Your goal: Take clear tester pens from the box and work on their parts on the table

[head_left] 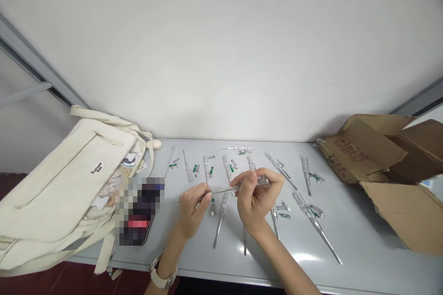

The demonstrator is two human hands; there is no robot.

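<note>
My right hand [258,196] is closed round the clear handle of a screwdriver [263,181], whose thin metal shaft points left. The shaft's tip meets the fingers of my left hand [194,207], which are pinched together on something too small to make out. Beneath and around both hands, several clear-handled screwdrivers lie on the grey table [194,251], among them one at the right [316,221] and one at the back [238,148]. Small green strips [212,170] and little metal parts [212,210] lie beside them.
A cream bag [69,179] with loose straps covers the table's left end. Next to it lies a phone [140,214], its screen blurred. An open cardboard box [356,147] stands at the right, one flap spread toward the front. A white wall rises behind the table.
</note>
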